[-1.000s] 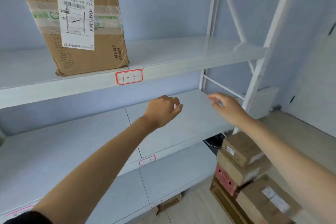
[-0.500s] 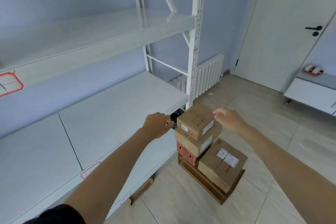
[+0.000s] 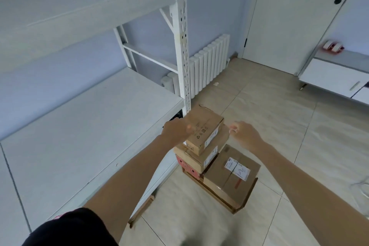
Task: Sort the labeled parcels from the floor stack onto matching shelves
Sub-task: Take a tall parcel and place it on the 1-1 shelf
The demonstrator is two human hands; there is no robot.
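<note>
Blue-walled room with tiled floor (image 3: 279, 126): both hands reach to the parcel stack beside the white shelf rack (image 3: 181, 46).

Largest is the rack, its lower shelf (image 3: 89, 126) left of the stack; behind the stack stand a white radiator (image 3: 209, 60) and a door (image 3: 295, 16). At the stack's right leans a labeled box (image 3: 229, 177) marked 1-2; a red box (image 3: 187, 166) shows low on its left. Topmost sits a small cardboard parcel (image 3: 203, 130). Left hand (image 3: 175, 131) touches the parcel's left side, fingers blurred, grip unclear. Right hand (image 3: 245, 134) hovers just right of it, fingers loosely curled, holding nothing.
</note>
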